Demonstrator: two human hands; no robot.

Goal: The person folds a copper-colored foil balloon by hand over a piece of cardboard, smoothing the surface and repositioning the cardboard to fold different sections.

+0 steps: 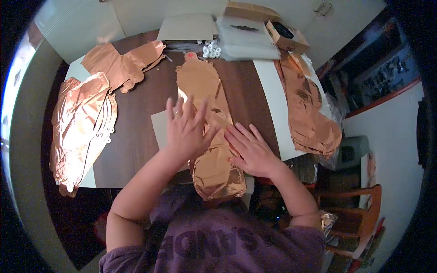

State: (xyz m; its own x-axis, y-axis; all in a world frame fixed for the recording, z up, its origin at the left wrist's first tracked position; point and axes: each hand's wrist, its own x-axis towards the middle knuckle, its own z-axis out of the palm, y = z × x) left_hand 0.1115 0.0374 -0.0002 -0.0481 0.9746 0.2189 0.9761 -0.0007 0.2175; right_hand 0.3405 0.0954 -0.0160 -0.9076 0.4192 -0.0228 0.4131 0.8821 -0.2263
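A flat, copper-coloured foil balloon (198, 79) lies lengthwise on the table in front of me, its near end hanging at the table edge by my shirt. At its far end is a small tab with a red mark. My left hand (186, 129), fingers spread and a ring on one finger, is over the balloon's left side. On the right edge of the foil, my right hand (250, 148) lies with its fingers stretched out and pointing up-left. Under and between the hands the foil is folded and creased. A pale sheet (159, 127) shows partly beneath the left forearm.
Stacked foil balloons (82, 123) lie at the left, with another foil piece (123, 66) behind them. More folded foil (309, 104) rests at the right edge. White rolls (211, 50), a clear plastic bag (248, 38) and an open cardboard box (287, 36) stand at the back. A wooden chair (350, 218) is lower right.
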